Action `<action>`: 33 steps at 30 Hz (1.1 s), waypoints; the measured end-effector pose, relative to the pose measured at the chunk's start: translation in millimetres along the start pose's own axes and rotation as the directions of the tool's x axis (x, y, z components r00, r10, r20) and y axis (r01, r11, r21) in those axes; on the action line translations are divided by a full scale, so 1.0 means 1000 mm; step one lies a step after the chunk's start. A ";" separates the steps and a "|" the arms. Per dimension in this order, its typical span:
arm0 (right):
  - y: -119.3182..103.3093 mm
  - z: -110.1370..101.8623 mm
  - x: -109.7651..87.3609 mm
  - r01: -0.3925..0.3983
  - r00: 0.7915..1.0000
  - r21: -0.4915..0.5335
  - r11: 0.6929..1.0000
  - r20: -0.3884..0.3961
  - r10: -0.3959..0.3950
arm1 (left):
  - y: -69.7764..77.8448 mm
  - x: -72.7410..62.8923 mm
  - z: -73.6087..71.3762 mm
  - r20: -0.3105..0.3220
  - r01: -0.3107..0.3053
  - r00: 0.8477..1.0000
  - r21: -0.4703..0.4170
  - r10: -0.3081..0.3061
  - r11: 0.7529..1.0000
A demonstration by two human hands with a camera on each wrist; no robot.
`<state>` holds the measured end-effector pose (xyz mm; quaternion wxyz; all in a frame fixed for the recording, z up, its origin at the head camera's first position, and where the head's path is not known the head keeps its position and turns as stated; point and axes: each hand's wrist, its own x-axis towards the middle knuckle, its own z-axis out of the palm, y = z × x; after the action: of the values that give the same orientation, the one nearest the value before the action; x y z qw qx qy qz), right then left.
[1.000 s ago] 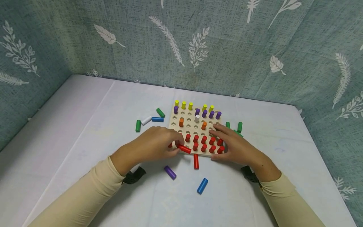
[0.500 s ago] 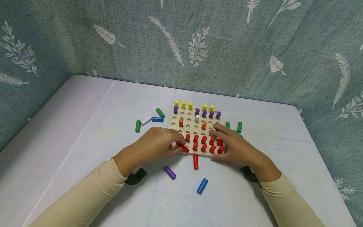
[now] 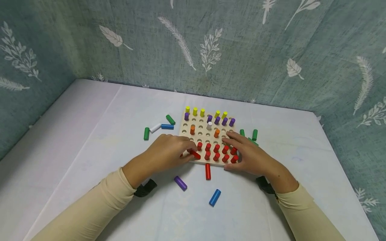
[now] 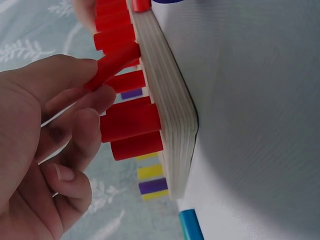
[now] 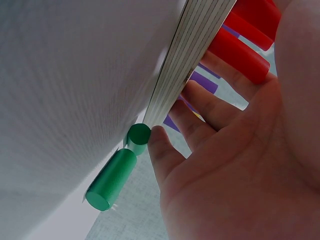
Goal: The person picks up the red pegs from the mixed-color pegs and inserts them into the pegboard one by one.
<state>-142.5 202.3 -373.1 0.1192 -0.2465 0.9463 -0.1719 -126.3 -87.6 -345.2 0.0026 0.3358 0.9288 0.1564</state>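
Note:
My left hand (image 3: 167,150) pinches a red peg (image 4: 114,64) between thumb and forefinger. The peg slants, its free end right at the near row of the wooden pegboard (image 3: 204,137). In the left wrist view, upright red pegs (image 4: 131,121) stand on both sides of it. My right hand (image 3: 248,152) lies over the board's right side, fingers spread, thumb at the near edge; the right wrist view shows fingertips against the board's side. Two rows of red pegs (image 3: 216,148) stand near me. Yellow pegs (image 3: 202,112) and purple pegs (image 3: 224,121) fill most of the far rows.
A loose red peg (image 3: 208,171) lies before the board, with a purple peg (image 3: 181,183) and a blue peg (image 3: 215,197) nearer. Left of it lie a white peg (image 3: 155,128), another blue peg (image 3: 167,127) and green pegs (image 3: 146,134). More green pegs (image 5: 111,180) lie right.
My left hand has shifted slightly right, and the red peg in it has turned to a steeper slant, its free end at the board. The right hand has stayed put.

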 end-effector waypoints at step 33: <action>0.001 0.000 0.000 0.011 1.000 0.004 1.000 -0.007 -0.011 | 0.002 0.001 0.008 -0.117 -0.050 0.991 0.067 0.058 0.996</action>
<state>-142.9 203.1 -373.3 0.1156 -0.2507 0.9450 -0.1754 -125.2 -83.6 -352.0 -0.0679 0.3508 0.9225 0.1463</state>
